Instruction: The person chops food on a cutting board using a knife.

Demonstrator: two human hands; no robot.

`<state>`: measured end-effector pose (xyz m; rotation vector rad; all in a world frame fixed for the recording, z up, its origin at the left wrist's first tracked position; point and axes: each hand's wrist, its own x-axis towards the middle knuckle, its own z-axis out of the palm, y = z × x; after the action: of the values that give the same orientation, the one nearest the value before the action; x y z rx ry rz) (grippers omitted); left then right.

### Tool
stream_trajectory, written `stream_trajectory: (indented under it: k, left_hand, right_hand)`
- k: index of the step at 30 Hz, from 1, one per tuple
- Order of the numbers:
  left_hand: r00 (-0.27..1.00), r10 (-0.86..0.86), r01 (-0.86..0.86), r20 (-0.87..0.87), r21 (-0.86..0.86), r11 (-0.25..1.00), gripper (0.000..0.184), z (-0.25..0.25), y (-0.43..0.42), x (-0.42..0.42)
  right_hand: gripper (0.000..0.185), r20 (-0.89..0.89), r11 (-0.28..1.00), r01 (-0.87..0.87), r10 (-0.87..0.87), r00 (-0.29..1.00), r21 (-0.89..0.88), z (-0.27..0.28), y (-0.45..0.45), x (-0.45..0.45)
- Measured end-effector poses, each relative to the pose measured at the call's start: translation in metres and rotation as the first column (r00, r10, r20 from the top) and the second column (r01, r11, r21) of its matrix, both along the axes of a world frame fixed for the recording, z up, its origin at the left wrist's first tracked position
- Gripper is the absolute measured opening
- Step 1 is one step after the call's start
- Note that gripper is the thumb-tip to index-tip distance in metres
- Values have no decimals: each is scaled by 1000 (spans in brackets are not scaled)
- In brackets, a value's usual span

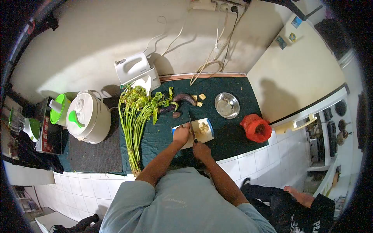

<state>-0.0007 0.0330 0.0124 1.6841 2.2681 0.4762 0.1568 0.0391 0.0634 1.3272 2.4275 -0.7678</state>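
Observation:
My right hand [201, 150] is wrapped round the dark handle of a kitchen knife [193, 131], its blade pointing away from me over the white cutting board [208, 136]. Close along the left side of the blade, my left hand [181, 134] is closed with its fingertips down on the board; what they pinch is hidden. A small heap of pale chopped pieces [203, 127] lies on the board to the right of the knife. Just beyond the board rest a purple eggplant [185, 98] and a few cut yellowish chunks [201, 96].
Long-stemmed leafy greens [134, 128] lie at left, before a white hand mixer [134, 70]. A white rice cooker [89, 116] stands farther left. A metal bowl [227, 105] and a red bag [256, 129] sit at right. Another person [295, 206] is behind me on the right.

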Motion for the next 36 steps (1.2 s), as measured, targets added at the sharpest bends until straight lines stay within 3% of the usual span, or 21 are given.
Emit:
stream_trajectory:
  k: [1, 3, 6, 13, 16, 25, 28, 30, 32, 34, 36]
  left_hand:
    - [1000, -12, 11, -21, -7, 1000, 36, 1, -3, 0]
    - [1000, 12, -12, -15, -9, 1000, 36, 0, -2, 0]
    - [1000, 27, -27, 11, -5, 1000, 38, -5, 0, 1]
    - [998, 53, -52, 47, -20, 998, 42, -9, 0, 1]
    - [993, 107, -106, 42, -27, 994, 26, 0, 0, 6]
    - [991, 130, -130, 17, -9, 991, 29, 7, -2, 7]
    - [992, 129, -129, 6, 3, 992, 28, 6, -2, 10]
    - [992, 130, -130, -3, 22, 991, 28, 3, -3, 11]
    - [992, 129, -128, -16, 46, 991, 27, -3, -1, 11]
    - [996, 91, -90, 4, -73, 993, 43, -5, 3, 8]
    - [996, 93, -91, 14, -74, 993, 44, -8, 4, 7]
  right_hand:
    - [47, -1, 1000, -4, 4, 1000, -3, -10, -3, 1]
    - [47, 5, 986, 167, -167, 986, -22, -24, -15, 2]
    - [48, 19, 977, 215, -215, 976, 19, -28, -21, 5]
    - [48, -6, 990, 125, -125, 992, -72, -6, -3, 0]
    - [48, -6, 988, 156, -156, 988, -23, -19, -16, 6]
    - [43, 9, 993, 117, -118, 993, 32, -26, -5, 2]
    - [43, 22, 981, 190, -191, 981, 45, -28, -13, 5]
    - [43, -47, 991, 37, -31, 998, 129, -21, -9, 9]
    - [43, -44, 992, 32, -27, 999, 119, -12, -3, 6]
    - [43, -45, 993, 18, -13, 999, 114, -17, 0, 2]
    - [42, -48, 987, 154, -152, 987, 35, -29, -10, 4]
